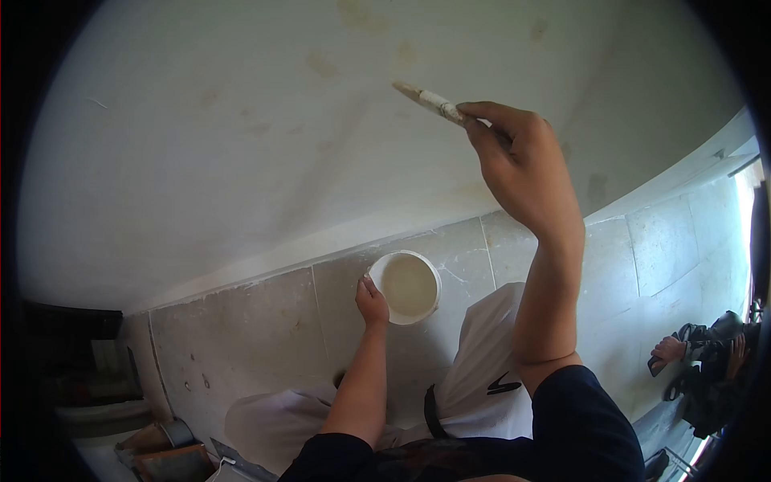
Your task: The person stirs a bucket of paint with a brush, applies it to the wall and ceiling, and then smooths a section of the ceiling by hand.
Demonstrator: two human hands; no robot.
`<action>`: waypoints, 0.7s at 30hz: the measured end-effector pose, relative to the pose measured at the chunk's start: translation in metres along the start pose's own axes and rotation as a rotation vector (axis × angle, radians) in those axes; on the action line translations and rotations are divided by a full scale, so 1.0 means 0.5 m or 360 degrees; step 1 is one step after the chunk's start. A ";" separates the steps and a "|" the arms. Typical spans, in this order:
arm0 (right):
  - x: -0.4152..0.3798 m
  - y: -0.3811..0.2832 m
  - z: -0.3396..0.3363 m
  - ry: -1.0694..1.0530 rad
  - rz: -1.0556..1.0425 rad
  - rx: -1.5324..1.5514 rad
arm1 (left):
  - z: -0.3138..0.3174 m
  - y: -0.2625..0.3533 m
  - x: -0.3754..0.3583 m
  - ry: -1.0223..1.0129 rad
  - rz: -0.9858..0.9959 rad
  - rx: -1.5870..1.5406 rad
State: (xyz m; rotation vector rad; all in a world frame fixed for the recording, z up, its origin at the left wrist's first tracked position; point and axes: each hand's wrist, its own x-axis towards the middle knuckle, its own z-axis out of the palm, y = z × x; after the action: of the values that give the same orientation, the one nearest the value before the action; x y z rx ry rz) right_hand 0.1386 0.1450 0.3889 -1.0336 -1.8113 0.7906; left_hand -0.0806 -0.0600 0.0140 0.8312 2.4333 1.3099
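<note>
My right hand [520, 157] is raised in front of a pale wall [201, 169], its fingers pinched round the handle of a paintbrush [434, 102]. The brush is smeared with white, and its brownish bristles point up and left, close to the wall surface. Lower down, my left hand [371, 304] grips the rim of a round white bucket [376, 269] at its left side. Pale, off-white liquid [410, 286] shows inside the bucket, which is held over the floor in front of my knees.
Brownish patches [321, 64] mark the wall. Grey floor tiles [265, 329] run along its base. At lower left are a bucket [177, 432], a wooden-framed item [175, 464] and dark shelving. Another person's hand [668, 349] holds a dark phone-like object at far right.
</note>
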 end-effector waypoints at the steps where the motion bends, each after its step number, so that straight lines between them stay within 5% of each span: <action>1: 0.006 0.001 0.006 0.0099 0.0001 0.0031 | -0.001 0.002 -0.002 -0.0011 -0.0016 -0.0012; 5: 0.018 -0.025 0.030 0.0558 -0.0045 0.0174 | -0.003 0.003 -0.010 -0.0004 -0.0037 -0.0076; 9: 0.013 -0.034 0.052 0.0404 -0.0047 0.0495 | -0.001 0.003 -0.008 0.0032 -0.0037 -0.0133; 12: 0.009 -0.041 0.050 -0.0049 0.0078 0.0386 | 0.000 0.005 -0.011 0.0020 -0.0090 -0.0186; 15: 0.005 0.019 0.057 -0.0738 -0.0187 -0.0406 | -0.003 0.011 -0.016 0.0009 -0.0114 -0.0215; 16: 0.006 0.012 0.057 -0.1112 0.0108 -0.0713 | -0.001 0.011 -0.016 0.0018 -0.0111 -0.0228; 21: 0.022 0.046 0.203 -0.1596 0.0392 -0.0910 | 0.006 -0.002 -0.016 0.0080 -0.0057 -0.0339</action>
State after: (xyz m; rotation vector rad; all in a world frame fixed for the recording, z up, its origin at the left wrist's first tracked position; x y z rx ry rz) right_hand 0.0511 0.1549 0.3324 -1.3657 -2.9182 1.0819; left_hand -0.0733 -0.0633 0.0111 0.7039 2.2817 1.5595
